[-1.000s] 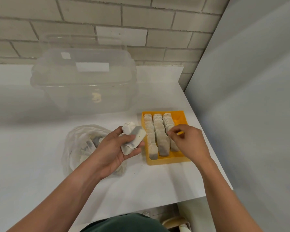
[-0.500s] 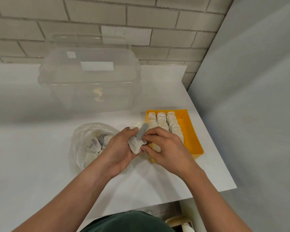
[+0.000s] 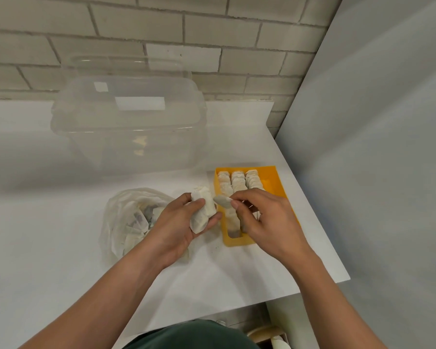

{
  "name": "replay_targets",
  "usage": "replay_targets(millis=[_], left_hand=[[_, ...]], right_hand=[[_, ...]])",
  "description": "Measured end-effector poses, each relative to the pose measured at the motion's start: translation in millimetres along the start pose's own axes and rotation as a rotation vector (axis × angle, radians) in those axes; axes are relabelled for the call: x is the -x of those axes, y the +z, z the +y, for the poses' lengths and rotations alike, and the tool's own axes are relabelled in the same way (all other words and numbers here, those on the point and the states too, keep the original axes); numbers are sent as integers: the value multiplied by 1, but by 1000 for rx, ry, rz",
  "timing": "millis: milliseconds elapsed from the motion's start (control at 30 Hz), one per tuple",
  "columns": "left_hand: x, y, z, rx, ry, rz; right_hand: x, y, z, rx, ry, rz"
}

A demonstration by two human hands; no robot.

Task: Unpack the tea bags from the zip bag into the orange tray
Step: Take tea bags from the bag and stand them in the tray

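Her left hand (image 3: 180,224) grips a bundle of tea bags (image 3: 202,212) just beside the orange tray (image 3: 280,183); the right hand (image 3: 264,220) pinches one tea bag (image 3: 223,200) over it.

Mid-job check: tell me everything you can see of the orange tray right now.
The orange tray is a shallow rectangular box, plastic-looking, lying flat on the white table near its right edge, right of the zip bag. Three rows of tea bags stand on edge inside; a strip along its right side is bare. The right hand, pinching one tea bag, hides its near middle.
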State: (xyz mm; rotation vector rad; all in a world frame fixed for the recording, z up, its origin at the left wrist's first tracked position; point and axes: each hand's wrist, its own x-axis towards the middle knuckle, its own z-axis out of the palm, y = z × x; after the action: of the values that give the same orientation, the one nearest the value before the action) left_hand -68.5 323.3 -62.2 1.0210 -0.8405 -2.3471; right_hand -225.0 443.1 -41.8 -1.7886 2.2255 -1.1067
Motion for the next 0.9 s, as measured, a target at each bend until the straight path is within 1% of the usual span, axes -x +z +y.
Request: replay_targets(millis=[100, 200, 333, 400, 500, 600, 667, 733, 800, 900], left_hand=[[0, -4, 1, -41, 33, 34], [2, -7, 5, -72, 48, 40], [4, -7, 9, -6, 18, 38], [5, -7, 11, 32, 11, 27], [4, -5, 11, 1, 12, 20], [4, -3, 10, -18, 16, 8], [4, -1, 9, -15, 23, 7], [5, 1, 9, -14, 33, 6], [4, 2, 9, -20, 37, 11], [3, 1, 8, -26, 38, 23]], right_hand=[[1, -12, 5, -2, 24, 29], [4, -26, 23, -9, 127, 58], [9, -40, 63, 74, 256, 51], [11, -44, 81, 117, 330, 2], [14, -44, 101, 138, 431, -148], [15, -39, 112, 168, 449, -314], [14, -32, 117, 202, 449, -372], [14, -23, 121, 266, 421, -364], [13, -14, 124, 345, 392, -323], [13, -5, 126, 393, 373, -248]])
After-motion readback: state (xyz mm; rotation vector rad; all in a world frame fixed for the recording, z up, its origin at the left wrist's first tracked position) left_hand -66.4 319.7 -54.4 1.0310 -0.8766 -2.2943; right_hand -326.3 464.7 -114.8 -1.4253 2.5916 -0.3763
